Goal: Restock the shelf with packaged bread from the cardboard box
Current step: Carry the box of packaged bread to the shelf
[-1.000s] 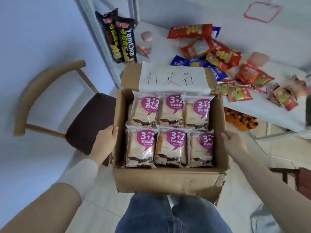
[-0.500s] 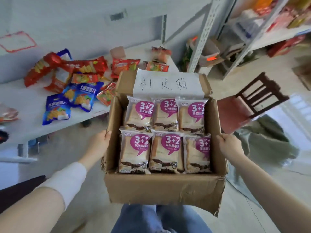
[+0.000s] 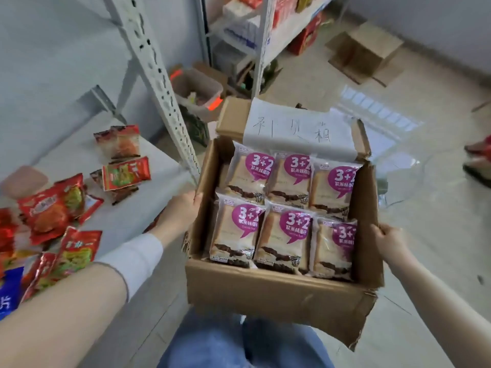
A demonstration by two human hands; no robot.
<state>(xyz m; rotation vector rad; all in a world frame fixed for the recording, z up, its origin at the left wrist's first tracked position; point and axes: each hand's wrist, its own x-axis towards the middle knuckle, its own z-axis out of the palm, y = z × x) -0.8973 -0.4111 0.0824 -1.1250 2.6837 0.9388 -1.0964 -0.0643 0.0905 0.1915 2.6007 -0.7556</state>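
Observation:
I carry an open cardboard box (image 3: pixel 276 293) in front of my waist. Inside it stand several packaged breads (image 3: pixel 284 235) with purple "3+2" labels, in two rows. A white paper with handwriting (image 3: pixel 297 131) covers the box's far flap. My left hand (image 3: pixel 180 211) grips the box's left wall, thumb over the rim. My right hand (image 3: pixel 390 241) grips the right wall the same way. A metal shelf unit (image 3: pixel 265 30) with stocked goods stands ahead at the top.
A white table (image 3: pixel 148 160) at the left holds several red snack packets (image 3: pixel 53 205). A perforated shelf post (image 3: pixel 156 83) rises beside it. A plastic bin (image 3: pixel 198 91) sits on the floor under the shelf, and a flattened carton (image 3: pixel 366 51) lies at the top right.
I have turned right with the box in both hands. The snack table has slid to the left of view and the stocked shelf has come nearer. The chair has left the view.

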